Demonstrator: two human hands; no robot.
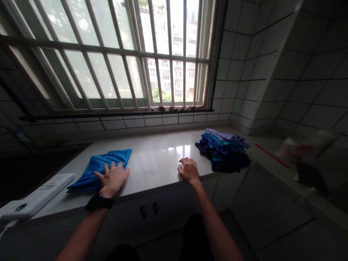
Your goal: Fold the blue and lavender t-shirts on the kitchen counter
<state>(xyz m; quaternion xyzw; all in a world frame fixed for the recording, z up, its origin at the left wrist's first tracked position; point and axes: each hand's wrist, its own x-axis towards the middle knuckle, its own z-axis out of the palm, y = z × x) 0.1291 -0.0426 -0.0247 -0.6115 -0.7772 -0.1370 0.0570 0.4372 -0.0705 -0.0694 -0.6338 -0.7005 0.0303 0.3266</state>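
Blue cloth [88,174] is lying right under the left grip [112,177], which is palm down on it with the fingers spread wide apart, so it's pressing rather than pinching anything. Looks flat, kinda folded, with one corner poking out past the fingertips on the far side. There's a black watch [99,202] on that wrist. The right grip [189,170] is off to the right of it, well apart from the cloth, fingers loosely bent with a gap by the thumb; can't tell if it's actually touching the glossy white tabletop [154,156]. Just left of the left grip, past the cloth, sits a white device [47,192] with a cable [9,226] at its near end. Near the right grip, a bit further right, is a messy stack of folded cloths [223,150], blue and dark with purple on top. Further right there's a red strip [272,156], and beyond both grips a barred window [100,69].
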